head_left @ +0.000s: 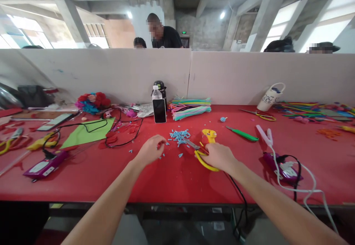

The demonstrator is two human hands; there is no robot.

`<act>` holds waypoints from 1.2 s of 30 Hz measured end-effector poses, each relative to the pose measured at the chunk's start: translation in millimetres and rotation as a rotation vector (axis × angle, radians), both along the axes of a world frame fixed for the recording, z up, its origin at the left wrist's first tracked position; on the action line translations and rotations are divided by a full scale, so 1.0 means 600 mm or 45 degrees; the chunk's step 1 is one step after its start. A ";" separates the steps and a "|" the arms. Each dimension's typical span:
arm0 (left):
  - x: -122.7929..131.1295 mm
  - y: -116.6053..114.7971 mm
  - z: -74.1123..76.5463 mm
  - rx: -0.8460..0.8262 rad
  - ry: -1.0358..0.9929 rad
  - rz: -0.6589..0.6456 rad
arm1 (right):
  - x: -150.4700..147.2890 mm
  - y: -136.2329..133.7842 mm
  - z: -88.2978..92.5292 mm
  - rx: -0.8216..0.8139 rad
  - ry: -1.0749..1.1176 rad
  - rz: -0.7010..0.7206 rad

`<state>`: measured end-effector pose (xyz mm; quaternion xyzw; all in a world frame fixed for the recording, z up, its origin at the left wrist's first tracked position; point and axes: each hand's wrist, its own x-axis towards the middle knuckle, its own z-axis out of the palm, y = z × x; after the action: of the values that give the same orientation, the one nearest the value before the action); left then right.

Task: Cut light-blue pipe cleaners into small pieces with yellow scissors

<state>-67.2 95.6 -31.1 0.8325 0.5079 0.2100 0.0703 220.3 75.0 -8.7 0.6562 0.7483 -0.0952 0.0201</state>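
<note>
My right hand is closed round the yellow handles of a pair of scissors, whose blades point left toward a small heap of light blue cut pieces on the red table. My left hand rests on the table just left of that heap, fingers curled in a pinch; whatever lies between them is too small to name. A few blue bits lie scattered around both hands. A yellow glue gun sits just behind my right hand.
A phone leans on a water bottle at the back. Beside them lie stacked pipe cleaners, a green-handled tool, green paper and black cables. A white partition closes the far side, with people behind it.
</note>
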 end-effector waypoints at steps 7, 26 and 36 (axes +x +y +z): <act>0.087 -0.057 -0.006 -0.096 0.201 -0.346 | 0.010 0.021 0.018 0.005 0.124 -0.003; 0.031 0.015 -0.011 -0.121 0.286 0.367 | 0.081 -0.060 0.010 -0.207 1.529 0.115; 0.079 0.048 -0.035 -0.114 -0.054 0.187 | 0.091 -0.056 -0.014 -0.397 1.907 0.148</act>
<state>-19.8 124.3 -52.1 0.7844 0.5748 0.2092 0.1028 274.7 41.4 -17.3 0.3657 0.5735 -0.6177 -0.3948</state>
